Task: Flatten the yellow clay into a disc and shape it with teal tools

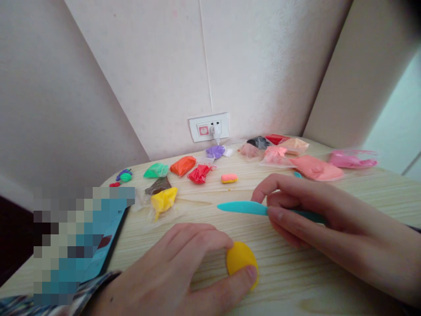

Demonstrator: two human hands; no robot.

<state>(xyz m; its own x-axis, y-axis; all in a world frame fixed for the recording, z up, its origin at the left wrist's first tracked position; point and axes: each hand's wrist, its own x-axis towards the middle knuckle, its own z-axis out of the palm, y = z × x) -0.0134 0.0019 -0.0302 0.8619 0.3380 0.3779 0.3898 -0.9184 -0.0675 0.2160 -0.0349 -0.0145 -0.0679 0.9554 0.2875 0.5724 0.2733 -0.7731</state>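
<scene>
My left hand (184,267) rests on the wooden table (329,289) with thumb and fingers closed round a yellow clay ball (240,260). My right hand (322,224) is closed on a teal plastic knife (241,207); its blade points left, lying a little above and behind the ball without touching it.
Bags of coloured clay lie along the back of the table: yellow (163,199), brown (158,185), green (155,170), orange (183,165), red (199,174), purple (215,152), several pink ones (315,167). A small orange-yellow piece (229,178) lies loose. A wall socket (209,127) is behind. A blurred blue booklet (82,237) lies at left.
</scene>
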